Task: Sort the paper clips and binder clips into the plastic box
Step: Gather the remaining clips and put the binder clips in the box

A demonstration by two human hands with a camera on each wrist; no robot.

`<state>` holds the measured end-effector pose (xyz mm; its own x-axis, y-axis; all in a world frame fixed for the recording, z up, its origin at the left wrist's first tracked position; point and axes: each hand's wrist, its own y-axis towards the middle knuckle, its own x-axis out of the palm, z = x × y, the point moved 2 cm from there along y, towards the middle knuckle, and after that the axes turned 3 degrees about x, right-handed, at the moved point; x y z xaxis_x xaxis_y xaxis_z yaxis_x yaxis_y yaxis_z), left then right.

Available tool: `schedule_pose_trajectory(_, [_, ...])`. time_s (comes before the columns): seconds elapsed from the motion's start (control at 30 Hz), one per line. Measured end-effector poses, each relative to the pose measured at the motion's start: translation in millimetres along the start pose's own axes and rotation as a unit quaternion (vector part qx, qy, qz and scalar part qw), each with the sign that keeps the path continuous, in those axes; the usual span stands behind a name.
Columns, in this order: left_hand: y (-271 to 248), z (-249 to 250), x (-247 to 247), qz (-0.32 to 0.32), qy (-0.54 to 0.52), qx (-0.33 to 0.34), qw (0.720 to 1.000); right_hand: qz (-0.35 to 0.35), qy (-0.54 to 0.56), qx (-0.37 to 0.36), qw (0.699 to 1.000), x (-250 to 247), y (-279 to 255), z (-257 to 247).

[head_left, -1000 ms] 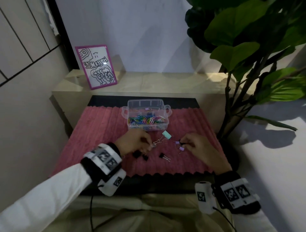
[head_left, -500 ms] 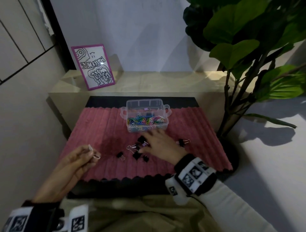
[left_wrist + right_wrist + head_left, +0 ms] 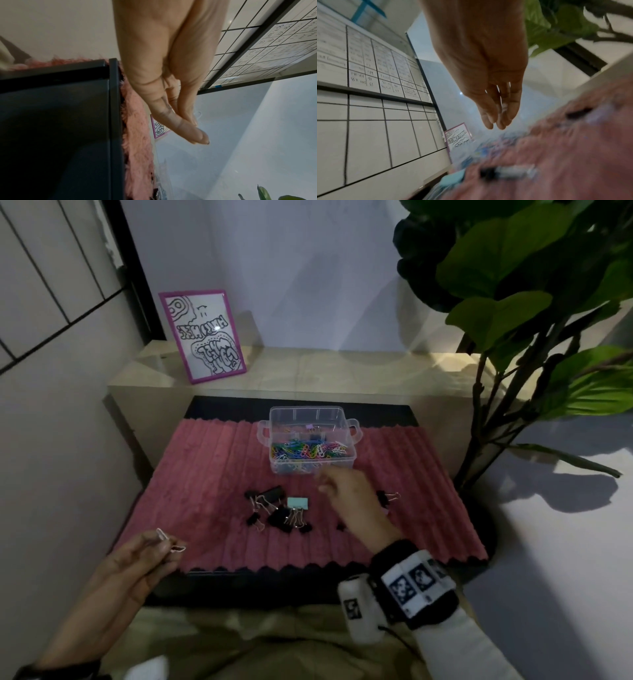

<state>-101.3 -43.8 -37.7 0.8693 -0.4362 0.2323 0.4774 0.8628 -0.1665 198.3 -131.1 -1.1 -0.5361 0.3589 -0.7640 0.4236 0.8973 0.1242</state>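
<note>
The clear plastic box (image 3: pixel 346 462) stands at the back middle of the pink mat (image 3: pixel 205 474). Coloured paper clips (image 3: pixel 308 450) fill its near compartment, and a few binder clips lie behind them. Black binder clips (image 3: pixel 277 513) and a teal binder clip (image 3: pixel 297 502) are heaped mid-mat, with another black clip (image 3: pixel 383 496) to the right. My right hand (image 3: pixel 323 486) hovers just in front of the box with its fingertips (image 3: pixel 489 121) bunched. A small pale bit (image 3: pixel 504 107) shows between them. My left hand (image 3: pixel 166 542) is off the mat's front-left corner and pinches white paper clips (image 3: pixel 161 534). Their wire (image 3: pixel 198 113) peeks past the fingers.
A purple-framed drawing (image 3: pixel 202 335) leans on the beige ledge (image 3: pixel 308 371) behind the mat. A large leafy plant (image 3: pixel 513 302) rises at the right, and its stem passes the mat's right edge. A wall closes the left side. The black table rim (image 3: pixel 113 94) borders the mat.
My left hand has pulled back from the mat's middle to the front left with white paper clips. My right hand crossed to the clip pile, then rose toward the box.
</note>
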Motion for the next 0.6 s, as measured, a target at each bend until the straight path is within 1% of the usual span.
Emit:
schedule_pose_trajectory(0.07, [-4.9, 6.5, 8.4, 0.007, -0.025, 0.022, 0.999, 0.023, -0.065, 0.027, 0.997, -20.6, 4.9, 18.6])
schedule_pose_trajectory(0.2, [-9.0, 9.8, 17.9, 0.024, -0.027, 0.023, 0.999, -0.014, -0.108, 0.038, 0.993, -35.8, 6.8, 36.8])
schedule_pose_trajectory(0.27, [-11.4, 14.2, 22.4, 0.016, -0.033, 0.027, 0.999, -0.035, -0.14, 0.051, 0.988, -37.8, 1.8, 52.5])
schedule_pose_trajectory(0.33, [-12.1, 18.2, 24.2, 0.012, -0.037, 0.029, 0.999, -0.034, -0.152, 0.068, 0.985, -40.4, -7.8, 70.4])
schedule_pose_trajectory(0.47, [3.2, 30.9, 27.6, -0.011, 0.008, 0.024, 1.0, -0.017, -0.144, 0.071, 0.987, -44.1, -28.2, 87.1])
schedule_pose_trajectory(0.53, [17.6, 45.2, 32.9, -0.031, 0.015, 0.032, 0.999, -0.015, -0.097, 0.062, 0.993, -46.6, -32.0, 84.7])
schedule_pose_trajectory(0.6, [33.8, 61.1, 41.3, -0.057, 0.034, 0.047, 0.997, -0.034, -0.033, 0.059, 0.997, -49.4, -32.2, 79.0])
